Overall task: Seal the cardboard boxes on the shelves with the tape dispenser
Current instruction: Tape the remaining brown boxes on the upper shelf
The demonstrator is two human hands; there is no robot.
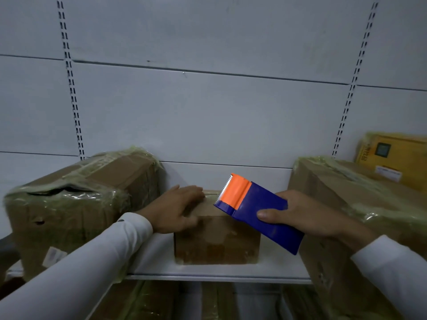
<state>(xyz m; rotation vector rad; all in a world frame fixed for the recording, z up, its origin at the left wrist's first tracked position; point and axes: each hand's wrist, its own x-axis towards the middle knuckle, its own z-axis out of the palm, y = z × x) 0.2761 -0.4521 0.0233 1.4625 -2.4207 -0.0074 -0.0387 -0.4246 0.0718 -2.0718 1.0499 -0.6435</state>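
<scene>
A small brown cardboard box (217, 239) sits on the white metal shelf (208, 271), set back near the pale grey slotted back panel (208, 112). The left hand (178, 209), in a white sleeve, lies flat over the box's top left corner, fingers stretched out towards one o'clock and the thumb down on the front face. The right hand (307, 218) is clamped on a blue and orange plastic tape dispenser (256, 211), thumb across its flat blue side, fingers wrapped behind. The dispenser tilts up towards eleven o'clock, its orange head and toothed blade poised over the box's top right edge; whether the blade touches the cardboard I cannot tell.

At nine o'clock from the small box stands a large cardboard box wrapped in yellowish tape (76, 204), its top crumpled. At three o'clock is another large taped cardboard box (351, 204), and behind that, towards two o'clock, a yellow printed carton (397, 155). More taped boxes (143, 301) show dimly on the level below.
</scene>
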